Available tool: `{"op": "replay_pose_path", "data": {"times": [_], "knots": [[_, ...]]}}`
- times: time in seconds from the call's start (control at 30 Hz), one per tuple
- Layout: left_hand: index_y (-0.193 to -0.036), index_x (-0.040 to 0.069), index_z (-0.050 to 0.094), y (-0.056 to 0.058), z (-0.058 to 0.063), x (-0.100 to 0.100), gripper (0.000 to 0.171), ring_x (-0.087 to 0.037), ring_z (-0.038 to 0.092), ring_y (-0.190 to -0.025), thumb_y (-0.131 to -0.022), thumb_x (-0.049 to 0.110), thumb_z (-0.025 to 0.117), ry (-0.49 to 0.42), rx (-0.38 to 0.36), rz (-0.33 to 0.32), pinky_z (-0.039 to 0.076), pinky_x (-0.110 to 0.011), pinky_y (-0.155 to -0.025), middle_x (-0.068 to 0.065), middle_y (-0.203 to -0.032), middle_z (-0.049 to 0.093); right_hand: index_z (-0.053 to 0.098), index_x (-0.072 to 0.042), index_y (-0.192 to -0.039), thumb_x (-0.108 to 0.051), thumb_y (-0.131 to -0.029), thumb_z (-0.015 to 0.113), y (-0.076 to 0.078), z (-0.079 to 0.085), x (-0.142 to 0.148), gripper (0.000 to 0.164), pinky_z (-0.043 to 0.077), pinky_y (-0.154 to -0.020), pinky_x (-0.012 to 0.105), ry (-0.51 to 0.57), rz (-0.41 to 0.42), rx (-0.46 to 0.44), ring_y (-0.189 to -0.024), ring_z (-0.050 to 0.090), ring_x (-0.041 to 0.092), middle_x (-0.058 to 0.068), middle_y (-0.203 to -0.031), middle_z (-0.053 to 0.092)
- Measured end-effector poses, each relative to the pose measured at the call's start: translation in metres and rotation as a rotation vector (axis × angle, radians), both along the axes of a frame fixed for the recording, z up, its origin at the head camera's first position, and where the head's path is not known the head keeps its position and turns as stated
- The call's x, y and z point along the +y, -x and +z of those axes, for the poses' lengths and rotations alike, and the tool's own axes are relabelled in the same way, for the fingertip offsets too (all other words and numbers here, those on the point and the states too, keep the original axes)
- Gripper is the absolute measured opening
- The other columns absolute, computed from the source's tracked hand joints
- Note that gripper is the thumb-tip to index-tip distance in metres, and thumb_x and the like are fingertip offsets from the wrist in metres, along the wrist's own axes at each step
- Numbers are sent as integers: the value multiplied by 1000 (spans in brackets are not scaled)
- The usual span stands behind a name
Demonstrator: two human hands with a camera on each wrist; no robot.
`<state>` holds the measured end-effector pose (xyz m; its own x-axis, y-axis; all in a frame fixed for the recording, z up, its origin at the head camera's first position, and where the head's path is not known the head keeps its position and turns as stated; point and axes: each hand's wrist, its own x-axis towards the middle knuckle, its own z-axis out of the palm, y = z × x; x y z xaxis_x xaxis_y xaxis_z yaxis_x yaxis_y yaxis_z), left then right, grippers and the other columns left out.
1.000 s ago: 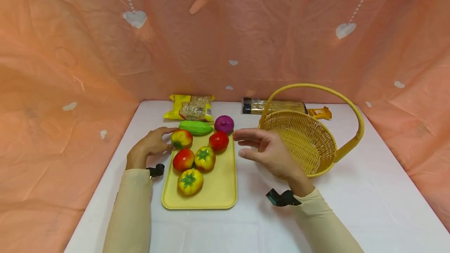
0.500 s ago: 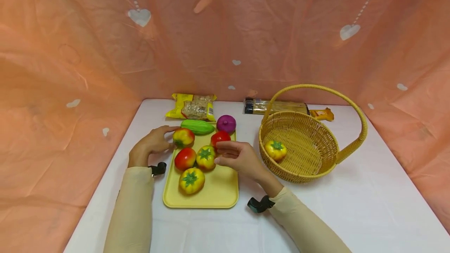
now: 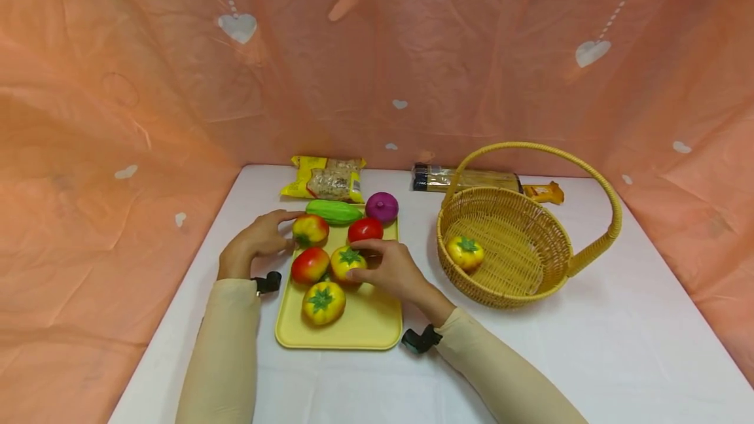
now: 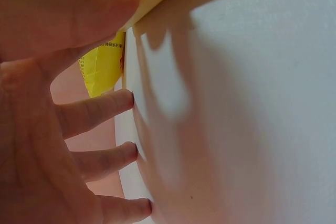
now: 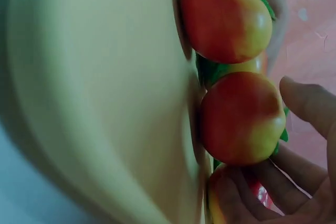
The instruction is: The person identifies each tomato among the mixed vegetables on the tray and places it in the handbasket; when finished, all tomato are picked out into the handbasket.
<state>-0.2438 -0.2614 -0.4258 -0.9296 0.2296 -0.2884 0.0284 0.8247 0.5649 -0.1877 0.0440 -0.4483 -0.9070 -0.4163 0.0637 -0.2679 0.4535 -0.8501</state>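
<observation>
Red-and-yellow toy tomatoes lie on a yellow tray. My right hand is at the middle tomato, thumb on the near side and fingers on the far side. In the right wrist view, a narrow gap shows between the thumb and that tomato. My left hand stays at the tray's left edge beside the upper left tomato. The left wrist view shows its thumb on the tray rim and its other fingers spread, fingertips down at the white table.
A wicker basket with a tall handle stands right of the tray, one tomato inside. A green cucumber-like vegetable and a purple round vegetable lie at the tray's far end. Behind are a yellow bag and a long packet.
My right hand has moved left from beside the basket to the middle tomato on the tray. The basket's tomato, out of sight one second ago, now shows. My left hand keeps its place.
</observation>
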Motion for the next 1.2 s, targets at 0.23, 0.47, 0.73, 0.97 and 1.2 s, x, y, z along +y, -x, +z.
{"op": "replay_pose_path", "data": {"times": [0.23,0.47,0.73,0.97,1.2], "knots": [[-167,15,47,-1,0,3,77,-55,30,-160,-94,16,73,4,-5,-9,21,-73,-131,-29,-172,37,77,-15,-137,-27,-88,94,-2,-3,-1,54,58,-106,42,-21,-9,-48,-115,74,22,6,-129,80],[-167,13,47,0,-1,1,79,-55,30,-160,-92,15,72,22,22,-28,23,-73,-131,-30,-172,36,72,-13,-143,-20,-89,92,-3,-6,3,58,62,-106,39,24,63,-93,-120,75,25,10,-136,76],[-166,12,48,-1,-3,0,79,-56,32,-158,-91,15,73,20,43,-37,24,-73,-130,-31,-170,40,70,-9,-147,-13,-93,86,-11,9,31,56,62,-106,40,48,142,-60,-127,71,30,11,-144,71],[-166,13,48,0,-2,1,79,-56,31,-159,-91,14,73,5,34,-26,23,-74,-130,-30,-170,39,66,-8,-150,-13,-96,84,-29,38,82,57,58,-113,37,100,244,-82,-135,67,32,13,-151,66],[-167,14,48,2,1,0,77,-55,30,-160,-94,16,74,0,0,-7,22,-75,-130,-30,-172,37,66,-9,-151,-4,-97,81,-42,61,158,56,60,-103,24,105,175,37,-130,68,13,15,-152,66]]}}
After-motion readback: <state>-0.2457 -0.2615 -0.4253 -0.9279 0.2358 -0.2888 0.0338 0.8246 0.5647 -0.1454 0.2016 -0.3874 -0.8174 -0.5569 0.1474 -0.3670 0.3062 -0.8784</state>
